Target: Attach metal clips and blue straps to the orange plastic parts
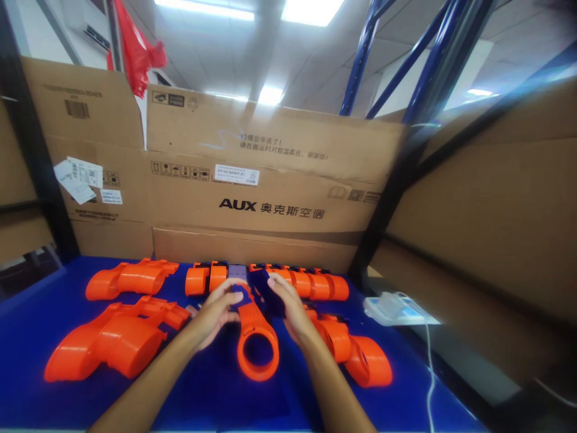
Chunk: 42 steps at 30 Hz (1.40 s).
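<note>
Near the middle of the blue surface, my left hand point(213, 319) is closed on the upper end of an orange plastic part with a large ring point(253, 319). The ring hangs toward me, and a dark blue patch shows at the held end. Close beside it, my right hand point(291, 304) grips a dark, flat piece point(269, 293) whose kind I cannot make out. The dark piece is next to the upper end of the orange part; whether they touch is unclear.
Curved orange parts lie at the left point(112, 340) and far left point(130, 279). A row of orange pieces point(315, 285) lines the back, with a phone point(237, 272) among them. More orange parts point(369, 361) and a white cabled box point(396, 308) are at the right. Cardboard point(270, 240) walls the back.
</note>
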Tool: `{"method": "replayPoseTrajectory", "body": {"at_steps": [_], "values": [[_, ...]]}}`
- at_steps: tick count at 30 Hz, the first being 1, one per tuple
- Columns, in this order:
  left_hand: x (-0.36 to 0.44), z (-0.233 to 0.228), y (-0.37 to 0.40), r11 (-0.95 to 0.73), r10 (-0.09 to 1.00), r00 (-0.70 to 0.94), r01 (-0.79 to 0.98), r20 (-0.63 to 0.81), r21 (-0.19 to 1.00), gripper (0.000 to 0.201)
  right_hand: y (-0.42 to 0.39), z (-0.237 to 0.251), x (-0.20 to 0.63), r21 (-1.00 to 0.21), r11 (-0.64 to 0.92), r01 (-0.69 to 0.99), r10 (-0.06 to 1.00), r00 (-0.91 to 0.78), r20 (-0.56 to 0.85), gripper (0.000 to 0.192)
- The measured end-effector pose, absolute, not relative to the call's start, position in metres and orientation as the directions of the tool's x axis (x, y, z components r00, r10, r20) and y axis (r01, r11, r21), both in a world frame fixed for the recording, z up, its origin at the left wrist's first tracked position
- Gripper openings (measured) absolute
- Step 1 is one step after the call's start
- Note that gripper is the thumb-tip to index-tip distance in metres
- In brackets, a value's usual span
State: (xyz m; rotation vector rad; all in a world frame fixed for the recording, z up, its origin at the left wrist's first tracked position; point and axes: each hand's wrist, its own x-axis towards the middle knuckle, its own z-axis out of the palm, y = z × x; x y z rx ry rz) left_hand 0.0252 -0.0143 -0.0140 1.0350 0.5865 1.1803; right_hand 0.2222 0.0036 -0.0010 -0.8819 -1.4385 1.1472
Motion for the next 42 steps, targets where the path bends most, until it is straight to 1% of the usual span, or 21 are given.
{"method": "replayPoseTrajectory", "body": {"at_steps": [4, 7, 10, 14, 24, 30, 36, 39, 42], "values": [[0.027, -0.014, -0.011, -0.030, 0.968, 0.206, -0.479, 0.145, 0.877, 0.041, 0.003, 0.006, 0.229, -0.915, 0.403, -0.013, 0.909, -0.109, 0.402, 0.038], [0.028, -0.013, -0.010, -0.069, 0.981, 0.127, -0.485, 0.149, 0.872, 0.045, 0.001, 0.006, 0.230, -0.890, 0.454, 0.030, 0.884, -0.143, 0.446, 0.037], [0.027, -0.011, -0.009, -0.083, 0.987, 0.081, -0.489, 0.140, 0.868, 0.048, 0.001, 0.005, 0.229, -0.870, 0.486, 0.078, 0.863, -0.197, 0.464, 0.036], [0.026, -0.010, -0.010, -0.078, 0.986, 0.091, -0.505, 0.143, 0.860, 0.050, 0.002, 0.004, 0.229, -0.860, 0.496, 0.121, 0.857, -0.226, 0.463, 0.036], [0.026, -0.010, -0.011, -0.088, 0.986, 0.082, -0.491, 0.146, 0.867, 0.051, 0.002, 0.003, 0.229, -0.876, 0.471, 0.106, 0.865, -0.251, 0.435, 0.040], [0.026, -0.010, -0.012, -0.084, 0.980, 0.117, -0.486, 0.161, 0.870, 0.048, 0.002, 0.002, 0.227, -0.882, 0.458, 0.110, 0.871, -0.256, 0.420, 0.038], [0.025, -0.008, -0.013, -0.166, 0.959, 0.110, -0.531, 0.262, 0.831, 0.050, -0.004, 0.001, 0.223, -0.888, 0.459, 0.032, 0.841, -0.338, 0.422, 0.045], [0.023, -0.006, -0.016, -0.156, 0.943, 0.152, -0.582, 0.295, 0.798, 0.052, -0.010, 0.001, 0.221, -0.852, 0.514, 0.098, 0.818, -0.357, 0.452, 0.043], [0.024, -0.005, -0.018, -0.154, 0.939, 0.171, -0.567, 0.299, 0.809, 0.053, -0.013, 0.000, 0.221, -0.726, 0.627, 0.283, 0.777, -0.294, 0.557, 0.047]]}}
